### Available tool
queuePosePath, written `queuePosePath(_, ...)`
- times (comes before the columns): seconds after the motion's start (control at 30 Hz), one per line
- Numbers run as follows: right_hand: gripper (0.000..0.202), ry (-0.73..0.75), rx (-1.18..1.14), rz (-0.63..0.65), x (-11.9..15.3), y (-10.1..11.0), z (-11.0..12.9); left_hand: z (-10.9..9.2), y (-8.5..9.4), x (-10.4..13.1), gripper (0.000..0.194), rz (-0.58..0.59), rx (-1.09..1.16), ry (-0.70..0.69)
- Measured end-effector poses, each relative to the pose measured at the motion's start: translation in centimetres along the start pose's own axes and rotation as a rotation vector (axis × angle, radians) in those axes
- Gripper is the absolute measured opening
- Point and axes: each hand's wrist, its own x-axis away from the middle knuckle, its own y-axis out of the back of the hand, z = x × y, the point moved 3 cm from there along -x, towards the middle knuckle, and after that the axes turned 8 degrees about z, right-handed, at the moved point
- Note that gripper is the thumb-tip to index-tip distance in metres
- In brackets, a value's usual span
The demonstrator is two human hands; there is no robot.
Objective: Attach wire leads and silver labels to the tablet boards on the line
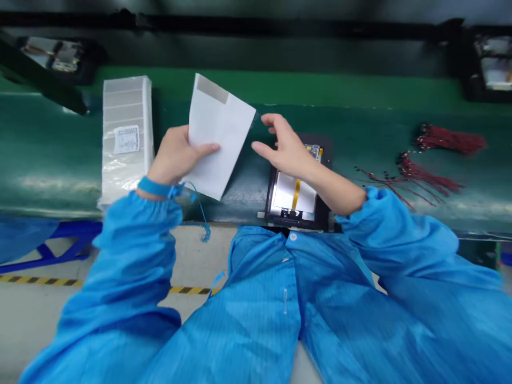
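The left hand [180, 154] pinches a white sheet [222, 141], its thumb lying across the face; the sheet is held above the green desk [52, 154]. The right hand's [286, 146] grip is spread, thumb and fingers apart near the sheet's right corner. Beneath the right forearm, an open device [294, 194] rests at the desk's front edge. A clear-wrapped pack [124, 136] lies beside the left hand; red wire bundles [436, 160] lie to the right.

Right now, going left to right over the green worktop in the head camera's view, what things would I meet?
Plastic-wrapped pack, white sheet in the left hand, open device, dark red wires.
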Motion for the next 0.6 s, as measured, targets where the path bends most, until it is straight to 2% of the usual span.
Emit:
queuePosePath(0.07, 0.058, -0.01, -0.163, 0.004, -1.1, -0.6, 0.9, -2.2, -1.5, 4.0, 0.066, -0.012, 0.163, -0.067)
queuePosePath(0.13, 0.064, -0.012, -0.328, 0.013, -1.0, -0.8, 2.4, -4.0, -2.7, 7.9, 0.062, 0.05, 0.295, -0.113)
queuePosePath(0.2, 0.062, -0.004, -0.424, 0.052, 0.1, -0.5, 4.3, -5.1, -3.5, 11.1, 0.06, 0.102, 0.462, -0.13)
queuePosePath(0.3, 0.048, 0.013, -0.405, 0.143, 3.1, 0.5, 6.4, -6.4, -4.3, 14.4, 0.051, 0.096, 0.667, -0.129)
queuePosePath(0.43, 0.027, -0.026, -0.205, 0.066, 7.0, 2.0, 7.0, -8.4, -6.3, 16.2, 0.054, 0.238, 0.803, -0.161)
queuePosePath(0.47, 0.025, -0.028, -0.151, 0.047, 7.8, 2.2, 7.0, -8.7, -6.9, 16.3, 0.052, 0.233, 0.816, -0.16)
queuePosePath(0.53, 0.028, -0.025, -0.032, -0.024, 9.1, 2.6, 7.3, -8.8, -7.6, 16.1, 0.041, 0.099, 0.795, -0.13)
queuePosePath(0.6, 0.035, -0.046, 0.115, -0.178, 10.4, 3.1, 7.9, -8.5, -8.2, 16.1, 0.03, -0.077, 0.728, -0.109)
